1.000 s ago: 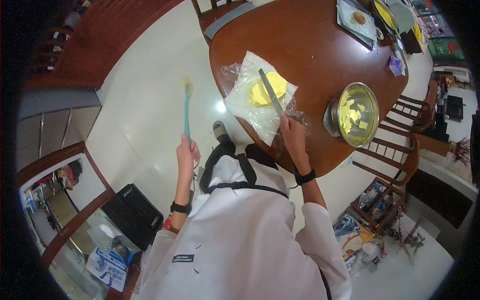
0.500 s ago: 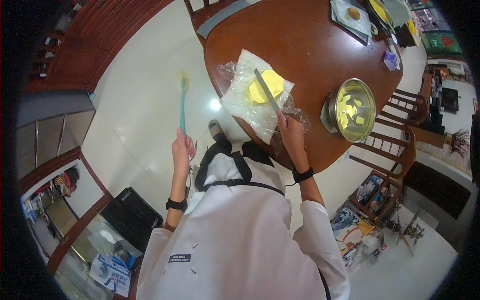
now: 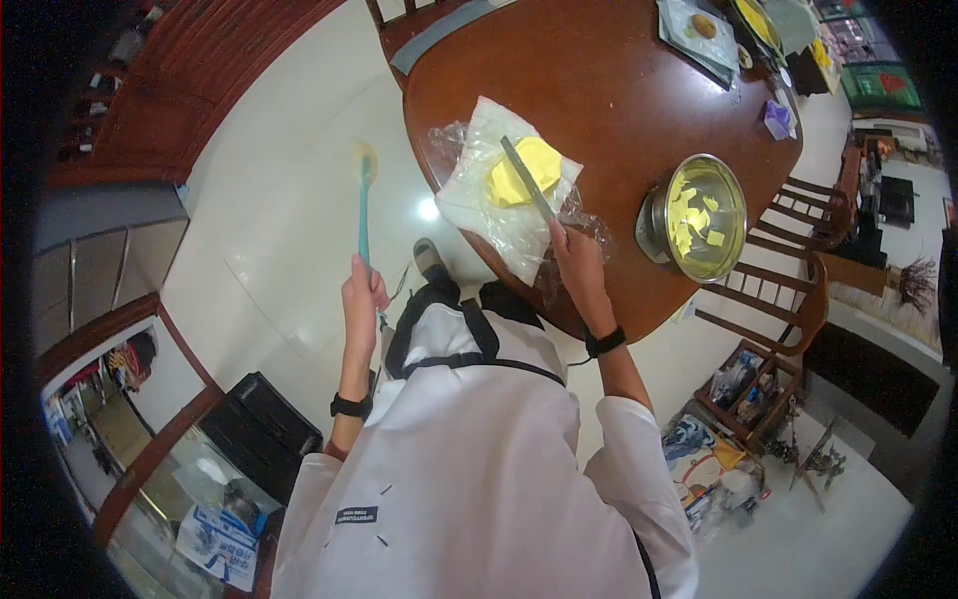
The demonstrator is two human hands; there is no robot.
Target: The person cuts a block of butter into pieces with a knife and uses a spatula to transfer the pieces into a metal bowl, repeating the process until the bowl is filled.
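My right hand (image 3: 581,272) is wrapped around the handle of a knife (image 3: 523,172), whose blade lies across a yellow block of butter (image 3: 540,158). The butter rests on its opened white wrapper (image 3: 462,200), with clear plastic film (image 3: 589,228) around it, at the near edge of the table. Out over the floor, my left hand (image 3: 363,296) grips the teal handle of a spatula (image 3: 364,220) with a pale translucent head pointing away from me. To the right of the knife hand, a steel bowl (image 3: 742,225) holds several yellow butter pieces (image 3: 691,218).
The bowl stands at the right side of the brown wooden table (image 3: 584,75). Farther back are a tray with a round brown item (image 3: 704,27) and a purple packet (image 3: 778,120). Wooden chairs (image 3: 768,304) flank the right edge; a black case (image 3: 261,429) sits lower left.
The view has shifted very slightly. Both hands keep their holds, and the knife still lies across the butter with almost no visible movement.
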